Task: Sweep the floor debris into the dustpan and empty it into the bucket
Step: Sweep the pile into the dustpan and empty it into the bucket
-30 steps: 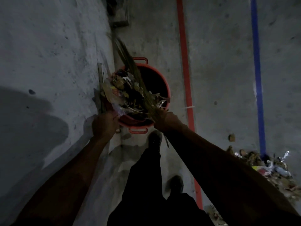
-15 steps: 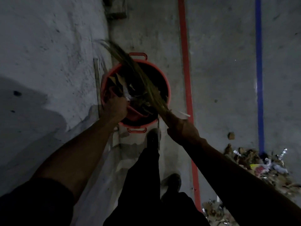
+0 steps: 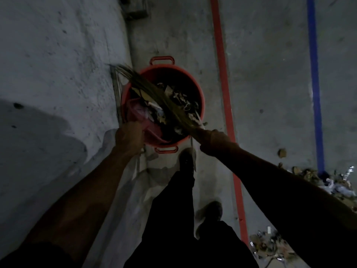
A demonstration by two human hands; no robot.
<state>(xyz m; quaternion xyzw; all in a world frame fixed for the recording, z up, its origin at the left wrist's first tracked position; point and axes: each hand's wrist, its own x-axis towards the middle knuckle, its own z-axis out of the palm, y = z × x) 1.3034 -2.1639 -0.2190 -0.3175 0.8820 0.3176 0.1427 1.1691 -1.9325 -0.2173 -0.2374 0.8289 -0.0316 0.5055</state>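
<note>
Standing over a red bucket [image 3: 199, 97], a person holds a tool in each hand. The bucket sits on the grey floor [image 3: 266, 74], close beside a pale wall [image 3: 58, 55]. It has two small red handles, one on the far rim and one on the near rim.

The left hand [image 3: 129, 138] is at the near left edge of the bucket. Its fingers are curled round the handle of a red dustpan [image 3: 146, 122]. The dustpan is tipped down inside the bucket, against the left side. A pink scrap lies in it.

The right hand [image 3: 214, 139] is at the near right edge of the bucket. It grips the end of a grass broom [image 3: 154, 91]. The broom lies slanted across the top of the bucket. Its thin tips stick out past the far left rim, near the wall.

Scraps of paper and dry leaves [image 3: 179, 99] lie in the bucket under the broom.

One dark shoe [image 3: 186, 159] stands just below the bucket, and another shoe is lower down.

A red line [image 3: 222, 74] runs along the floor just right of the bucket. A blue line [image 3: 314, 74] runs farther right. A pile of rubbish [image 3: 318, 176] lies on the floor at the right, well apart from the bucket, at the foot of the blue line. More rubbish sits near the bottom edge.
</note>
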